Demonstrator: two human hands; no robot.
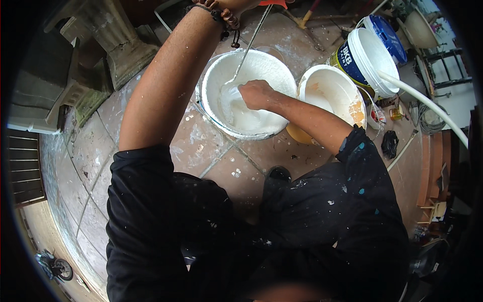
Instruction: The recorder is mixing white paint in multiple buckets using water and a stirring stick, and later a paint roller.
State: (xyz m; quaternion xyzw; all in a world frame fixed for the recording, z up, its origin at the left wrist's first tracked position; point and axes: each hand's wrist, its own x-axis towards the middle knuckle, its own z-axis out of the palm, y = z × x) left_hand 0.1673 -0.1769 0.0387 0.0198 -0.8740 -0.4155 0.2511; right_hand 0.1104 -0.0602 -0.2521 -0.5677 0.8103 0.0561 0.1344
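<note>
My left hand, with a beaded bracelet at its wrist, is at the top edge, partly cut off. It is closed at the red-orange handle of a paint roller. The roller's thin metal rod slants down into a white bucket and bends at its low end. Inside that bucket is thick white paint. Over the paint, my right hand is closed beside the rod's bent end. A pale, paint-coated thing shows at its fingers; what it grips is mostly hidden.
A second white bucket with orange stains stands right of the first. Behind it lean a blue-and-white paint pail and a blue lid. A pale hose curves at right. Concrete pedestals stand far left on paint-spattered tiles.
</note>
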